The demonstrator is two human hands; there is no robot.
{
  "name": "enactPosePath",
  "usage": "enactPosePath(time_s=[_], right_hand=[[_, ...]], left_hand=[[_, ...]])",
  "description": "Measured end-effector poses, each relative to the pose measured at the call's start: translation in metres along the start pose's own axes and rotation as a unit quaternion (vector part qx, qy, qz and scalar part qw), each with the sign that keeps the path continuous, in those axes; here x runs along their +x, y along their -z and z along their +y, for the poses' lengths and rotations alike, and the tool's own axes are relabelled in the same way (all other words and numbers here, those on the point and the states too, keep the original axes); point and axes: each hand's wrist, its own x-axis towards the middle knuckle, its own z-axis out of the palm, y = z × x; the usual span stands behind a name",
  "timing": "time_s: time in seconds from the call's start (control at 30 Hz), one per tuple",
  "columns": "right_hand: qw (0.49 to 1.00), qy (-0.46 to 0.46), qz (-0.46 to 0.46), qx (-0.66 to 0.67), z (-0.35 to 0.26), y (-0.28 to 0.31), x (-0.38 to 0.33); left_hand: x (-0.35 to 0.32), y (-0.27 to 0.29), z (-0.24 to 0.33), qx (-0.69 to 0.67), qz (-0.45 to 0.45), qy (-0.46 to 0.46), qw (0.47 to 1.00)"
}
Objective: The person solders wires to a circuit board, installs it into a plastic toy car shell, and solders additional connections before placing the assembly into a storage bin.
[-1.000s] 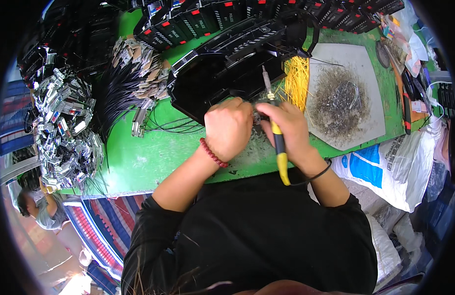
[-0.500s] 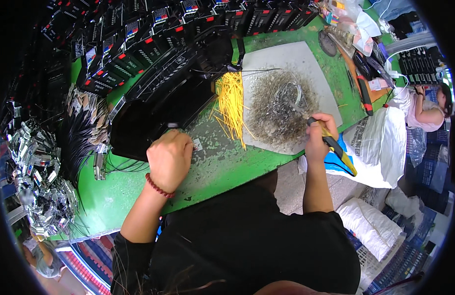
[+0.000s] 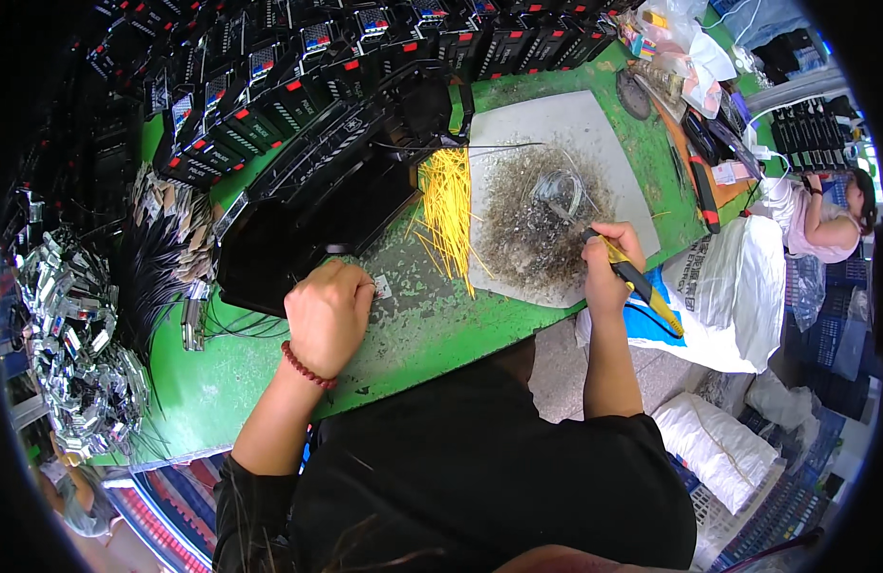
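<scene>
My right hand grips a yellow-handled soldering iron with its tip over a grey mat covered in dark metal scraps. My left hand, with a red bead bracelet at the wrist, is closed on a small part with thin black wires at the edge of a black plastic tray. A bundle of yellow wires lies between the tray and the mat on the green bench.
Rows of black boxed units line the back. Bundles of black cables with metal connectors pile at the left. Tools and bags sit at the far right. A white sack hangs off the bench; another person works beyond.
My right hand has carried the iron from beside my left hand out to the scrap-covered mat. My left hand stays by the tray. The view has swung left.
</scene>
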Motion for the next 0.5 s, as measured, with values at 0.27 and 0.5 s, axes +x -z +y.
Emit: enactPosePath(time_s=[0.27, 0.5], right_hand=[[0.991, -0.010, -0.058, 0.118, -0.027, -0.036, -0.034], [0.958, -0.024, -0.233, 0.162, -0.046, -0.096, -0.069]], left_hand=[[0.002, -0.002, -0.006, 0.027, 0.001, -0.002, 1.000], [0.001, -0.004, -0.009, 0.017, -0.022, 0.009, 1.000]])
